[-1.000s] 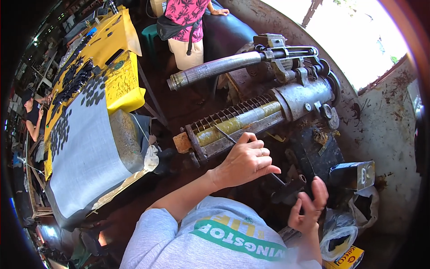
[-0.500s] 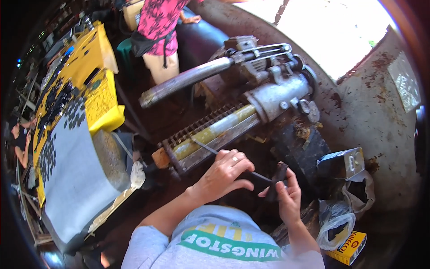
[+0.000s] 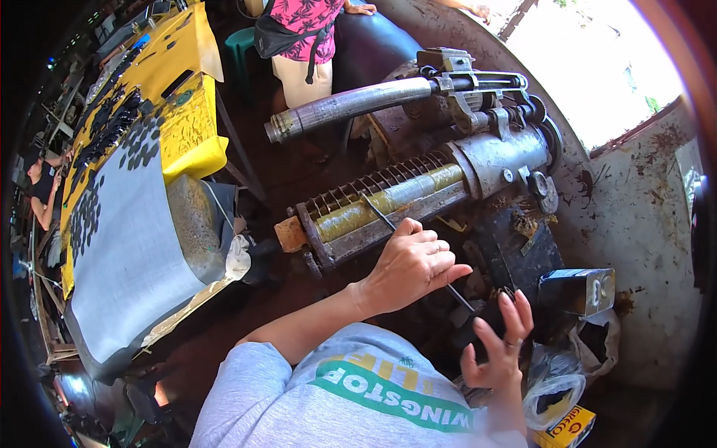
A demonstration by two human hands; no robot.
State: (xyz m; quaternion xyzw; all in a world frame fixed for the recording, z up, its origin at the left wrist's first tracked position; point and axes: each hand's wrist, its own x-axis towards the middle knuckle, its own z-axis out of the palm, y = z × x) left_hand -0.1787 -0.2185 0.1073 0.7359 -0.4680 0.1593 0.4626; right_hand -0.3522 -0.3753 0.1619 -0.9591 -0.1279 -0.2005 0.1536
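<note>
My left hand (image 3: 409, 270) is closed around a thin dark metal rod (image 3: 381, 214). The rod's far tip lies over a yellowish, coated roller (image 3: 388, 200) in the machine, and its other end slants down toward my right hand (image 3: 502, 340). That hand has its fingers spread and grips nothing I can see. A dark patch shows beside its fingers near the rod's lower end; I cannot make out what it is. Along the roller's far side runs a row of thin metal teeth or coils (image 3: 358, 188). The roller enters a grey metal cylinder (image 3: 504, 157).
At left stands a table with a yellow cover (image 3: 179, 45) and grey sheet (image 3: 127, 254) bearing dark round pieces. Another person in a pink patterned shirt (image 3: 302, 22) is beyond the machine. A metal can (image 3: 597, 293), plastic bag (image 3: 556, 392) and yellow box (image 3: 571, 429) sit at right.
My right hand has opened from the dark piece it was pinching at the rod's lower end. My left hand still grips the rod. The whole view has shifted somewhat.
</note>
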